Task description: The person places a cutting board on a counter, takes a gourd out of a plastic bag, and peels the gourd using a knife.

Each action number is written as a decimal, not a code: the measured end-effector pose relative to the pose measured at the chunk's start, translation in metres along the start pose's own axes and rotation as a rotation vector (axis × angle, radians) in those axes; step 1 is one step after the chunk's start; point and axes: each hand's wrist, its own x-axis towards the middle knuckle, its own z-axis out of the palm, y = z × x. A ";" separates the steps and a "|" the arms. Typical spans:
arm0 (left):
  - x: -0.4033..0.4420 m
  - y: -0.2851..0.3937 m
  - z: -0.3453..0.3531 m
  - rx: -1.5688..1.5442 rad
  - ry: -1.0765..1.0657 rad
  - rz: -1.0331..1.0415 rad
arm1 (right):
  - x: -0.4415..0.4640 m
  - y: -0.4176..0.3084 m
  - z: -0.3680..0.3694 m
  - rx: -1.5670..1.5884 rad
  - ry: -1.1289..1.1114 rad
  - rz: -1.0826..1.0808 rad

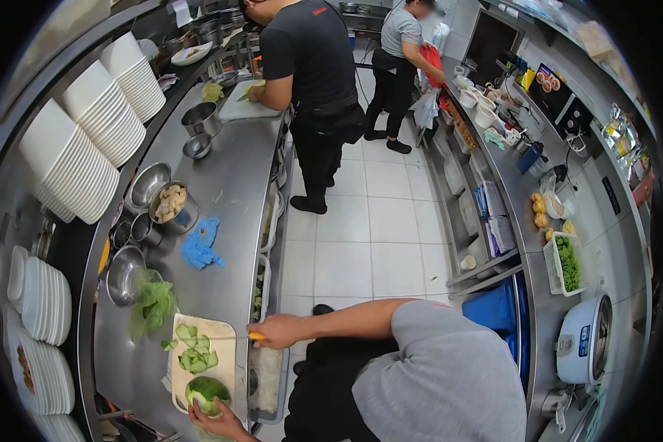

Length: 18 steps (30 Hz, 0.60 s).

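Observation:
My right hand (pixel 276 331) is closed around the orange handle of a knife (pixel 256 337). Its thin blade points left over the near edge of a pale cutting board (pixel 226 376). My left hand (pixel 217 423) grips a round, partly peeled green fruit (pixel 207 392) at the bottom of the board; its exact kind is unclear. Green peelings (pixel 197 359) lie in a loose pile on the upper half of the board, left of the blade. Beyond the board's top left corner sits a crumpled, see-through green plastic bag (pixel 155 303).
Metal bowls (pixel 127 274), a pot of pale chunks (pixel 172 202) and a blue cloth (pixel 201 243) stand farther along the counter. Stacked white dishes (pixel 70 162) line the left shelf. A co-worker in black (pixel 309 81) works at another board; a second person (pixel 401 59) stands beyond.

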 end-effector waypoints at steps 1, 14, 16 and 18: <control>0.000 0.015 -0.005 0.058 0.002 -0.008 | -0.009 0.009 -0.014 0.005 0.011 -0.005; -0.036 0.272 0.172 -0.308 -0.371 0.325 | -0.218 0.242 -0.154 -0.031 0.134 0.520; -0.045 0.331 0.204 -0.420 -0.482 0.352 | -0.263 0.281 -0.166 0.024 0.138 0.591; -0.052 0.384 0.231 -0.427 -0.578 0.424 | -0.310 0.312 -0.172 0.084 0.196 0.771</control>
